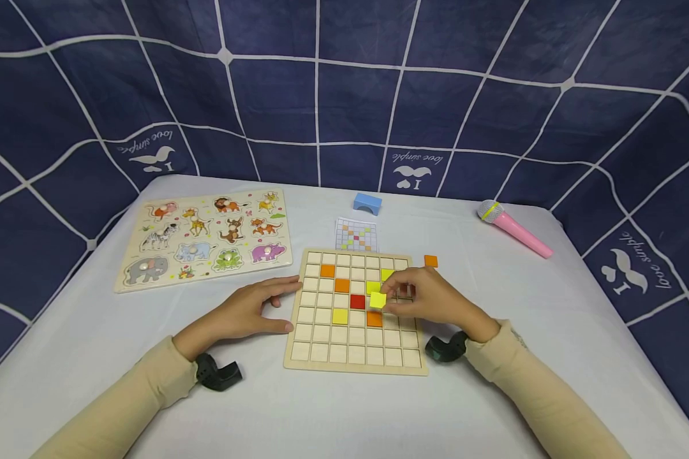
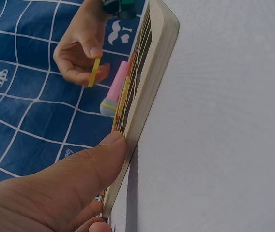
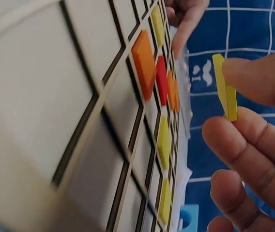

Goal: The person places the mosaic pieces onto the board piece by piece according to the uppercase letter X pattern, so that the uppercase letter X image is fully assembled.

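A wooden grid board (image 1: 319, 351) lies in the middle of the white table. My right hand (image 1: 433, 298) pinches a yellow square tile (image 3: 226, 89) between thumb and fingers, held above the board's right half. My left hand (image 1: 241, 313) rests at the board's left side, thumb and fingertips touching its edge. Set in the squares are a red tile (image 1: 357, 301), three orange tiles, one being this orange tile (image 1: 374, 319), and yellow tiles, one of them this yellow tile (image 1: 340, 316). My right hand hides some squares.
Behind the board lie a printed pattern card (image 1: 356, 236) and a blue arch block (image 1: 367, 204). A loose orange tile (image 1: 430, 261) is beyond my right hand. An animal peg puzzle (image 1: 207, 242) sits at the left, a pink toy microphone (image 1: 519, 233) at the right.
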The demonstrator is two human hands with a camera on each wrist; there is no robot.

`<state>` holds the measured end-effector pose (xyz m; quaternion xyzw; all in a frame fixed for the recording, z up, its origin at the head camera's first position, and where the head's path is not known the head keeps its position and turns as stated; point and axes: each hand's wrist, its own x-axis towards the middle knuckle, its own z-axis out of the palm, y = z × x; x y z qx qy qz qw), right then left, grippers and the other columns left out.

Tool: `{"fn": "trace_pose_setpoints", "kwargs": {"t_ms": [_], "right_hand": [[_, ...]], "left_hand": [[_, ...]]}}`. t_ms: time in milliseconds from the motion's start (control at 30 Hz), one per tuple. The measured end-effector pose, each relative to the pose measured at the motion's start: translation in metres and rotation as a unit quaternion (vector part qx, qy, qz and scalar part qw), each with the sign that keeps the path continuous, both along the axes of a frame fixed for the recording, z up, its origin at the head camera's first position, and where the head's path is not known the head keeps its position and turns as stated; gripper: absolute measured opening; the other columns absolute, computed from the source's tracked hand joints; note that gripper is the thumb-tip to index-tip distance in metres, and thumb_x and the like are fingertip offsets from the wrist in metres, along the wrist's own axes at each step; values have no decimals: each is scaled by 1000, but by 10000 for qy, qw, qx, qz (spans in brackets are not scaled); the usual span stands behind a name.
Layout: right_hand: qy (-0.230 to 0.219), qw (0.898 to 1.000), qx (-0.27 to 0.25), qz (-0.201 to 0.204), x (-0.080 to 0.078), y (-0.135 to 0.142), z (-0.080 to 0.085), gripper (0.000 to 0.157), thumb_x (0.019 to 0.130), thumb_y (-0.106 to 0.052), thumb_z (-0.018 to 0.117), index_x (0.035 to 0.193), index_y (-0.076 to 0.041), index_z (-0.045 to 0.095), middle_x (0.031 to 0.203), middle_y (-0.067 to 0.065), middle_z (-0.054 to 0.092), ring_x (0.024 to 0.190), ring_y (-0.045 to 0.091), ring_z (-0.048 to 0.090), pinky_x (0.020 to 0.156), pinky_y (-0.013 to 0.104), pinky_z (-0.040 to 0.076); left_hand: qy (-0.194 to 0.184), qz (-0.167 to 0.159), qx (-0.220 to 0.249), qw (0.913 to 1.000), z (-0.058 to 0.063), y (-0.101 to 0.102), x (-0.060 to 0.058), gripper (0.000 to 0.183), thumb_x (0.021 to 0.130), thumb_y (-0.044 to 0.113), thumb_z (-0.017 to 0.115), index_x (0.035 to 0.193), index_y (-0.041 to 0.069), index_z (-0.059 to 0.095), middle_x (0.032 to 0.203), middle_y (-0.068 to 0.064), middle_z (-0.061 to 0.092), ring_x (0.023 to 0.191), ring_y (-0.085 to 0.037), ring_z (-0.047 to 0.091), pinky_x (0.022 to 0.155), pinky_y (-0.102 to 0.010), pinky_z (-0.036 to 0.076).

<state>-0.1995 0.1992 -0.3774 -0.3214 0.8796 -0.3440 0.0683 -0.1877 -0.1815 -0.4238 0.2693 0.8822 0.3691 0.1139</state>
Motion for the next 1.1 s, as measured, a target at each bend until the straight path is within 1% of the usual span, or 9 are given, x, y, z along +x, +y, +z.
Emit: {"fn": "trace_pose_setpoints", "kwargs": {"t_ms": [300,433,567,633,800,967,1100], "right_hand": [[-1,9998,4,214,1,-18,-3,16,88,-14,90,99,-11,79,85,-11,70,71,7,57,66,27,49],[-55,9995,-81,295,2,-29,-4,16,88,-15,91,98,-12,80,83,-12,70,69,6,55,65,26,47],[-88,9991,-105,412,3,-38,-6,16,88,-15,91,100,-11,81,83,-13,70,65,2,52,63,24,46],[-104,9988,-72,466,4,-43,-7,17,88,-14,91,101,-10,81,83,-13,70,65,0,51,63,24,46],[-164,9983,96,559,7,-54,-7,16,87,-14,91,97,-12,80,81,-14,68,67,1,52,65,23,46],[-169,9974,171,684,10,-63,-6,17,86,-13,92,98,-11,80,82,-14,69,67,0,52,65,22,47],[-138,9967,251,762,12,-70,-6,18,86,-13,92,98,-10,80,82,-14,70,65,-2,52,64,21,47]], "left_hand": [[23,-36,32,10000,-1,1,-1,81,88,32,92,156,5,58,155,-14,59,94,-12,51,67,-29,37],[11,-15,14,10000,-1,0,-1,82,88,31,93,156,5,58,157,-13,57,94,-12,51,68,-29,37],[19,-20,22,10000,-1,0,-1,82,88,31,92,156,4,57,157,-14,57,94,-12,51,68,-29,37],[41,-26,17,10000,-1,0,-1,82,88,31,92,156,4,57,157,-14,58,95,-12,52,70,-29,38],[60,-27,5,10000,-2,0,-1,81,88,30,92,157,4,57,157,-15,57,96,-13,53,74,-29,40],[49,-41,11,10000,-2,0,-2,82,88,31,92,157,4,57,156,-14,58,95,-13,53,72,-29,39],[52,-40,-1,10000,-2,0,-1,81,88,30,92,157,4,57,157,-15,57,95,-13,53,73,-29,40]]}}
